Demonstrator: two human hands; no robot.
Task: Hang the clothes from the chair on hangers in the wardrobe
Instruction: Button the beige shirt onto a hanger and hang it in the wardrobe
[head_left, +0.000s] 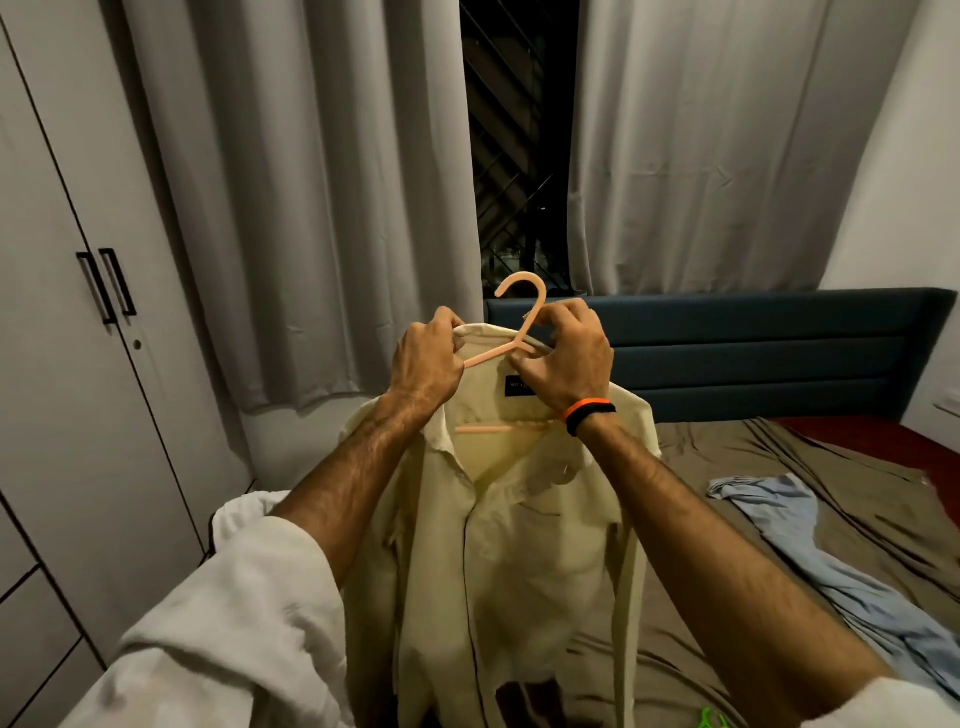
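1 pale yellow shirt (498, 545) hangs on 1 peach plastic hanger (519, 317), held up in front of the person above the near edge of the bed (779, 467). 2 hands work at its collar. The left hand (428, 358) is closed, fingers curled around the collar edge and the hanger's left arm. The right hand (563, 353) is also closed, pinching the fabric at the neck of the hanger just below the hook; 1 orange and black band (589, 413) sits on that wrist. The hanger's lower bar shows through the open collar. 1 light blue garment (810, 551) lies crumpled on the brown sheet toward the bed's right edge. 1 green hanger (711, 719) peeks in at the bottom. The wardrobe (78, 338) stands at left, its 2 doors shut, 2 black handles side by side. 2 grey curtains (311, 182) hang behind
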